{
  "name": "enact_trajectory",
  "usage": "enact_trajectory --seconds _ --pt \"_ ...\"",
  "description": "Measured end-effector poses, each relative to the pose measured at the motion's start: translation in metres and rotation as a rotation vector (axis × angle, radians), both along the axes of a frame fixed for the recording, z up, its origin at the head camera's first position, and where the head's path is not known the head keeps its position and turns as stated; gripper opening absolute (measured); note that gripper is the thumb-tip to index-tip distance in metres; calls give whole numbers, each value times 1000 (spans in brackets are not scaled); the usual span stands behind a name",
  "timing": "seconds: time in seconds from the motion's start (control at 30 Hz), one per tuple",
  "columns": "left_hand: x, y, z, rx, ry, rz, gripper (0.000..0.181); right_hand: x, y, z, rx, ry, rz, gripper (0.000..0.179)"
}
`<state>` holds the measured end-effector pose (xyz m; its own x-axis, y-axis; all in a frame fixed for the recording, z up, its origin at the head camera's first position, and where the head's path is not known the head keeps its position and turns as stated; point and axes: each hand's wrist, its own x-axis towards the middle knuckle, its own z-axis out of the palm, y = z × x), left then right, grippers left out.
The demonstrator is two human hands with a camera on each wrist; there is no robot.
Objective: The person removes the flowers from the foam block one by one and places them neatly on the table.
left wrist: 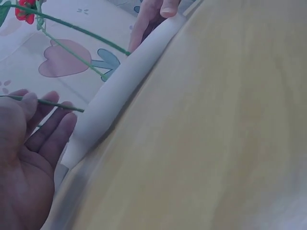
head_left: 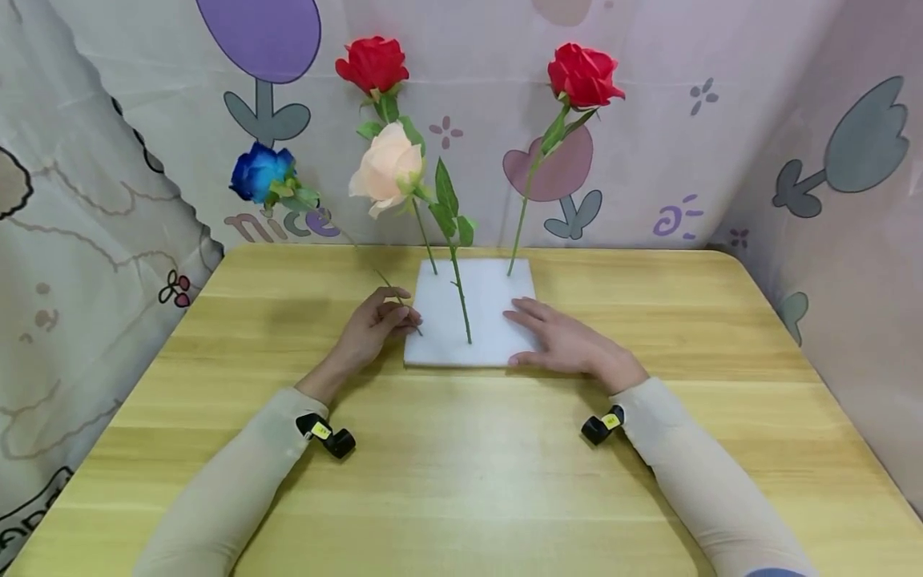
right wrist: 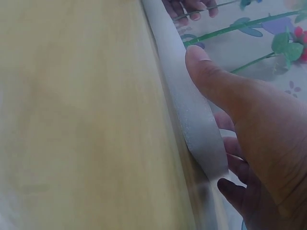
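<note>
A pale fabric backdrop printed with cartoon flowers (head_left: 476,180) hangs behind a light wood-grain table (head_left: 461,481), over which two cream long sleeves (head_left: 245,465) reach in from the near side. On the far half of the table lies a flat, square white foam block (head_left: 493,320). Three artificial roses stand in it on thin green stems: a red fabric rose at the back left (head_left: 372,64), leaning left; a red fabric rose at the back right (head_left: 586,74), leaning right; and a peach-coloured fabric rose (head_left: 388,168), set near the front middle and tilting left. A blue fabric rose (head_left: 261,172) slants far out to the left, its lower stem end at the foam block's left side; whether the tip has entered the foam cannot be told. The left hand (head_left: 366,330) pinches that stem low down between thumb and fingers. The right hand (head_left: 558,336) grasps nothing and rests on the foam block's right edge, fingers extended and spread, thumb by the front corner. Smallest are the black wrist cameras with yellow labels (head_left: 339,442), one at each cuff.
</note>
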<state>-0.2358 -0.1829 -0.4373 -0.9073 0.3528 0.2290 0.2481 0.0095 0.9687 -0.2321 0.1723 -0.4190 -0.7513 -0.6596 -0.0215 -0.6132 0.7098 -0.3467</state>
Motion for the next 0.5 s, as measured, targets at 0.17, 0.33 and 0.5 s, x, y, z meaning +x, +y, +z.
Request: enact_trajectory --seconds 0.17,0.33,0.5 --pt "1 4 3 -2 18 15 37 0 0 2 -3 -10 -11 92" --pt "4 4 3 30 23 40 37 1 0 0 4 -15 -10 92" --pt "5 3 5 55 22 32 38 2 -2 -1 -8 -9 -14 90"
